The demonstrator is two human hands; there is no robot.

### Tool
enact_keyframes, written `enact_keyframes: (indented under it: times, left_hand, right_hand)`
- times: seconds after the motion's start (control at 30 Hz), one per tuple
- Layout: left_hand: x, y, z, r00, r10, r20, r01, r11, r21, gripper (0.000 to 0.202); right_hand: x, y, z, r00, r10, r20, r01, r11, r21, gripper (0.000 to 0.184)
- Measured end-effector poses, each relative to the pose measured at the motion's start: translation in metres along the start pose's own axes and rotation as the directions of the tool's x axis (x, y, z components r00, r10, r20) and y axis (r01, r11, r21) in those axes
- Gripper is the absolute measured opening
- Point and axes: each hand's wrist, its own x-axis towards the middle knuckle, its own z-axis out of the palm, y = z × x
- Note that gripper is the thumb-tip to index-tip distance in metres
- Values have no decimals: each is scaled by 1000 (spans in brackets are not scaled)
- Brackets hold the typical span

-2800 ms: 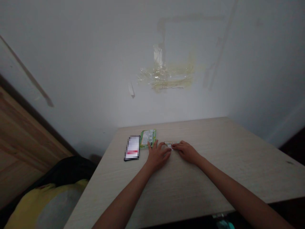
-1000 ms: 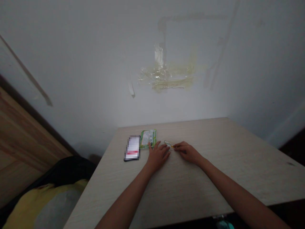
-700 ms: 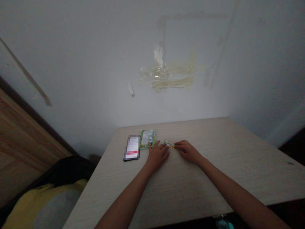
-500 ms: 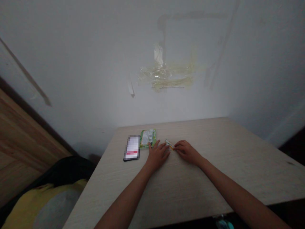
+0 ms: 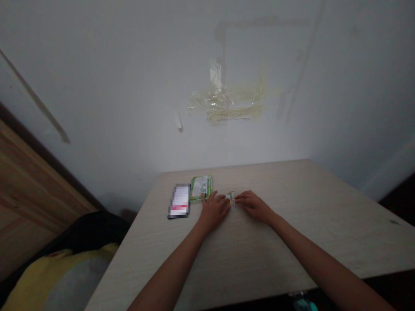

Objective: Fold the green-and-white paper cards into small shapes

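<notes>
A small pale sachet with yellow and green print lies on the light wooden table between my two hands. My right hand has its fingers pinched on the sachet's right end. My left hand rests flat on the table with fingers spread, its fingertips touching the sachet's left end. A green packet lies just beyond my left hand.
A black phone with a lit screen lies left of the green packet. The white wall with old tape marks stands right behind the table. A wooden panel and a yellow and grey bundle are at the left.
The sachet has turned from lying flat across to nearly upright between my fingertips. My right hand shifted slightly left; my left hand stayed flat.
</notes>
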Motion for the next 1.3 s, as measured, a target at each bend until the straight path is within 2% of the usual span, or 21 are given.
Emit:
enact_keyframes:
  times: [0.1,0.23,0.37,0.7,1.03,1.3]
  left_hand:
    - [0,0,-2,1000,16,19,-16,1000,-18,31]
    - [-1,-1,-3,996,68,57,-67,997,-34,35]
    - [-1,-2,-1,995,73,71,-72,997,-20,46]
    - [0,-2,-2,1000,17,11,-17,999,-34,29]
    - [2,-6,0,999,-22,35,25,996,-87,30]
    - [4,-8,0,1000,30,-5,-30,998,-60,25]
  right_hand:
    - [-1,4,3,1000,9,-18,-10,998,-61,43]
    - [-1,5,9,999,19,28,-15,993,-118,39]
    - [-1,2,9,1000,14,18,-11,989,-149,35]
    - [0,-6,5,1000,-3,-13,0,976,-220,23]
    - [1,-9,5,1000,-19,4,19,985,-174,22]
    - [2,-16,8,998,19,53,-9,982,-190,25]
